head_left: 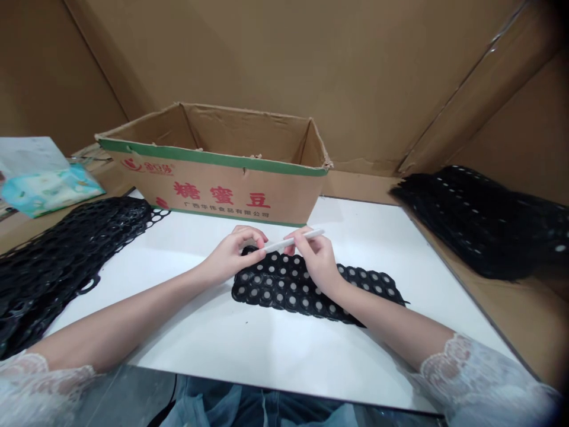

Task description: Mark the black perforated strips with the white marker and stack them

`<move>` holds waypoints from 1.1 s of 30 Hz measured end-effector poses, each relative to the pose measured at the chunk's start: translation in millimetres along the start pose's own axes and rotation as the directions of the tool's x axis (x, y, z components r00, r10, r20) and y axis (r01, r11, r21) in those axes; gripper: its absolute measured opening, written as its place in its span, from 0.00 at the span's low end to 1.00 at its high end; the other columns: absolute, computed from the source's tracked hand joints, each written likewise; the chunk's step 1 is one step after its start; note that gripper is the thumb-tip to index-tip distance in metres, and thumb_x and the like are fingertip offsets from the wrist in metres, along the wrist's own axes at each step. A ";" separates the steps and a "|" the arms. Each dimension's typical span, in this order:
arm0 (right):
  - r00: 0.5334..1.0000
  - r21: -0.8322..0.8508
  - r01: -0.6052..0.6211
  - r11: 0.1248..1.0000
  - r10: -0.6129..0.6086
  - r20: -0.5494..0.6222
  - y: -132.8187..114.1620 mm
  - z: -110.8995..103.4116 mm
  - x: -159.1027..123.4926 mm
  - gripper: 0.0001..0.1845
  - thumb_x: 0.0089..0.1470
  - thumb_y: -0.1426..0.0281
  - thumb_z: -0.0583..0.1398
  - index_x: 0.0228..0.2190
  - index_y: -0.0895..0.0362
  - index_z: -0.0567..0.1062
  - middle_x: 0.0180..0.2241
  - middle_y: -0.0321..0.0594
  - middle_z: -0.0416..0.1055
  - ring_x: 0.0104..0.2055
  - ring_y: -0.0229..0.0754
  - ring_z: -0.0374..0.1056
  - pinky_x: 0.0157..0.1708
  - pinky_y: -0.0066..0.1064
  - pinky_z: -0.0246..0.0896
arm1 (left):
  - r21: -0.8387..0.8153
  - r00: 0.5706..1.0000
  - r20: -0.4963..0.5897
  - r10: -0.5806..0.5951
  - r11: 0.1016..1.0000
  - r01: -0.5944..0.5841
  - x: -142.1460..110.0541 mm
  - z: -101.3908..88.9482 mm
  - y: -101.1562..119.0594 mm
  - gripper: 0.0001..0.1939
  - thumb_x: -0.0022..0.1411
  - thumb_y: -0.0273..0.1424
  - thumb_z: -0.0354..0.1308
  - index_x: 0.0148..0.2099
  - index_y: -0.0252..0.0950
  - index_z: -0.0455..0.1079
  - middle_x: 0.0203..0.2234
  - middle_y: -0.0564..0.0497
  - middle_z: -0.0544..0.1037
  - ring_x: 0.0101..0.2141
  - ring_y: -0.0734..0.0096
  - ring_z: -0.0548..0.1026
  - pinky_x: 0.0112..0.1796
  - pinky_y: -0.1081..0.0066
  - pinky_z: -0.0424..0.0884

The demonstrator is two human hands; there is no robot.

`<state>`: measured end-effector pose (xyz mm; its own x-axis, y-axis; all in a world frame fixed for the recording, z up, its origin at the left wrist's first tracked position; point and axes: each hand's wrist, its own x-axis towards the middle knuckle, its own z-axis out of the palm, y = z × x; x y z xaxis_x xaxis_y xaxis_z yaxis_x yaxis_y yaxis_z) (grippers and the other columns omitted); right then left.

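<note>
Between my two hands is a thin white stick, pen-like in shape (284, 244). My left hand (240, 252) pinches its left end between thumb and fingers. Farther along, my right hand (317, 258) grips the stick, and its other end points up to the right. Beneath both hands lies a black sheet of joined rings (284, 284), its round holes showing pale discs or the white board below; I cannot tell which. My right hand and forearm hide part of this sheet.
An open cardboard box (213, 184) with a green rim and red lettering stands behind my hands on the white board (200, 338). Black perforated sheets (89, 237) are heaped on the left, and a stack of black sheets (480, 225) lies on the right. A tissue pack (53, 187) sits far left.
</note>
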<state>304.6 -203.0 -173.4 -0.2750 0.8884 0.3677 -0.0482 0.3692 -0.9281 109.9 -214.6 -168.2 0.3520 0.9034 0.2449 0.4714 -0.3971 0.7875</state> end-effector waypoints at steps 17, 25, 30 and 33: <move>0.987 0.157 -0.159 0.975 0.163 -0.007 -1.0 6.1 -1.2 0.12 0.50 0.62 0.56 0.26 0.55 0.58 0.23 0.33 0.70 0.26 0.34 0.68 0.32 0.31 0.64 | -0.411 0.976 0.124 -0.178 0.886 0.214 1.8 5.2 -4.3 0.16 0.53 0.38 0.57 0.42 0.35 0.69 0.41 0.46 0.74 0.43 0.63 0.70 0.45 0.64 0.61; 0.988 -0.233 -0.082 0.969 0.110 0.110 6.3 15.8 -5.0 0.10 0.48 0.64 0.57 0.23 0.57 0.64 0.22 0.32 0.60 0.25 0.32 0.57 0.28 0.26 0.54 | -0.500 0.954 -0.126 -0.274 0.848 0.177 -2.4 14.0 -0.7 0.10 0.54 0.37 0.57 0.33 0.34 0.72 0.31 0.50 0.76 0.36 0.68 0.71 0.40 0.69 0.64; 0.979 -0.367 0.010 0.930 0.066 0.192 5.5 21.5 -9.7 0.10 0.47 0.67 0.57 0.21 0.57 0.62 0.21 0.31 0.56 0.24 0.32 0.52 0.26 0.26 0.50 | -0.369 0.982 -0.126 -0.139 0.926 0.083 -4.6 14.1 15.4 0.12 0.59 0.36 0.51 0.40 0.36 0.71 0.41 0.48 0.74 0.43 0.66 0.69 0.47 0.67 0.61; 0.968 -0.372 0.059 0.926 0.039 0.250 -3.1 23.6 -9.8 0.11 0.49 0.65 0.56 0.22 0.58 0.62 0.21 0.32 0.57 0.23 0.32 0.52 0.24 0.26 0.50 | -0.304 0.994 -0.108 -0.022 0.953 -0.012 -3.5 12.7 28.3 0.15 0.62 0.36 0.46 0.39 0.35 0.71 0.42 0.47 0.74 0.46 0.67 0.67 0.50 0.66 0.59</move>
<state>284.8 -219.4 -175.5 -0.5077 0.8058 0.3048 0.2967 0.4957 -0.8162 132.3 -231.1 -153.9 0.2519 0.9242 0.2870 0.1994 -0.3398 0.9191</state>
